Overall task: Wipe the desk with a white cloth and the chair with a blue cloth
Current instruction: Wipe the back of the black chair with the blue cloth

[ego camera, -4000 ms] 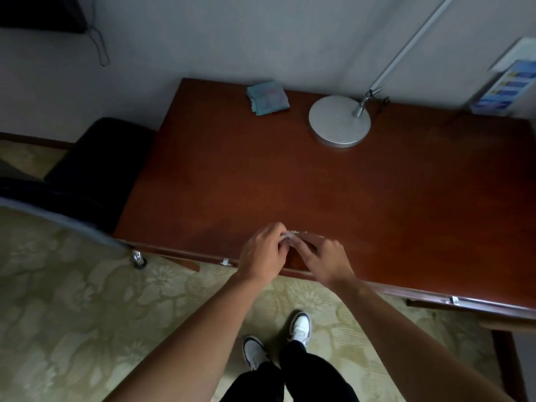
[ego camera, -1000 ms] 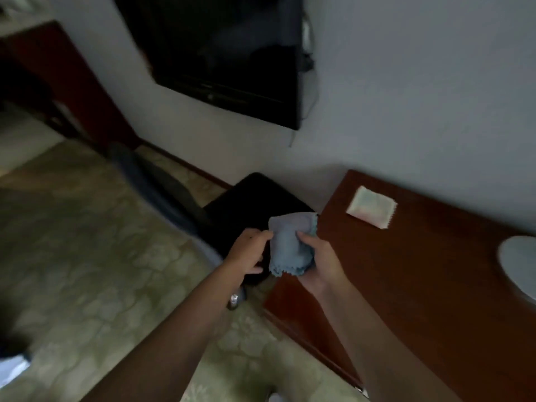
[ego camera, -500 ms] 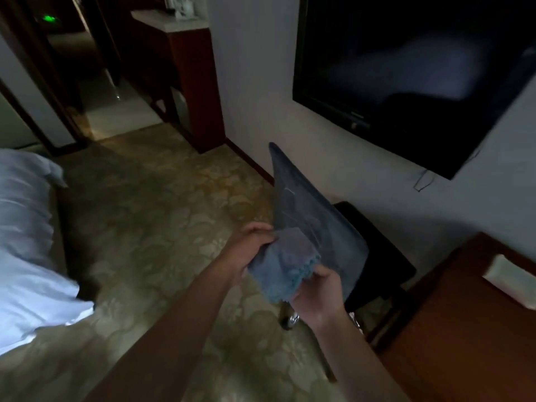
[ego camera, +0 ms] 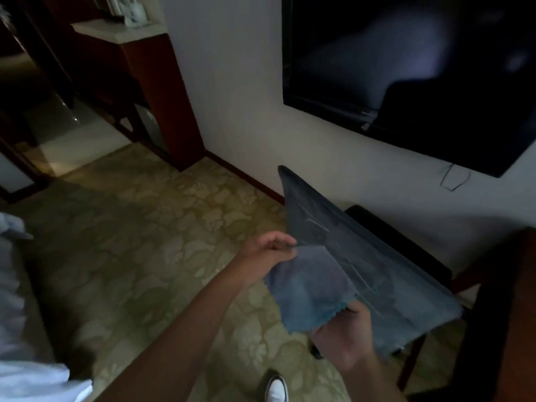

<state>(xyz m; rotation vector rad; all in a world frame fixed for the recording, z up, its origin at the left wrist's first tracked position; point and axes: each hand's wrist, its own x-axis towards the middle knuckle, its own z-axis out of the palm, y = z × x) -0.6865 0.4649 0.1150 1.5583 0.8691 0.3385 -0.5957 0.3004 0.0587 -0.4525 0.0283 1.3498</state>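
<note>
I hold the blue cloth (ego camera: 310, 288) spread between both hands in front of the chair. My left hand (ego camera: 266, 253) pinches its upper left corner. My right hand (ego camera: 345, 335) grips its lower edge from underneath. Right behind the cloth is the dark chair backrest (ego camera: 362, 256), its scuffed back panel facing me, and the black seat (ego camera: 385, 224) shows beyond it near the wall. A sliver of the dark wooden desk (ego camera: 519, 314) sits at the right edge. The white cloth is out of view.
A black wall-mounted TV (ego camera: 406, 68) hangs above the chair. A reddish wooden cabinet (ego camera: 150, 82) stands at the back left. White bedding (ego camera: 17, 329) lies at the left edge. Patterned carpet (ego camera: 145, 242) covers the floor, and my white shoe (ego camera: 277, 390) shows below.
The view turned left from the desk to the chair. Since half a second ago my hands have spread the blue cloth a little wider in front of the backrest.
</note>
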